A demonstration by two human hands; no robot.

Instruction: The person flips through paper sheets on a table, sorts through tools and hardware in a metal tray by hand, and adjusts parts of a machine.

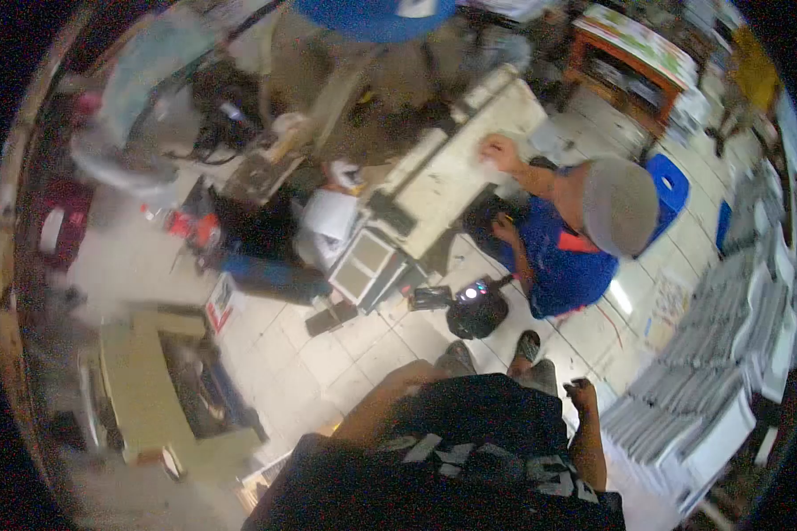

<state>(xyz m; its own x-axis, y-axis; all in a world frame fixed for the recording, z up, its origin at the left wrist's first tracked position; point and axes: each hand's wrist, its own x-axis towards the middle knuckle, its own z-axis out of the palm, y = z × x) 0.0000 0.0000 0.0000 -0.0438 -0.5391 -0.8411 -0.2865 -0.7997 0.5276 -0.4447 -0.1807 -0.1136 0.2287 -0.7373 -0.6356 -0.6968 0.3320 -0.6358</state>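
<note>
My left hand (416, 373) is blurred in front of my dark shirt (469, 442), and its fingers cannot be made out. At the right side of my body hangs my right hand (581, 395), with its fingers curled; what it holds, if anything, is too small to tell. Beyond my feet a black bag-like object (476, 317) lies on the tiled floor, with a lit phone (473, 291) on top. Neither hand touches these.
A co-worker in a blue shirt (562, 274) and grey cap (622, 208) sits at a long pale bench (438, 190). Stacks of grey sheets (708, 363) line the right. A beige table (137, 389) stands left, an orange wooden table (624, 88) at the back.
</note>
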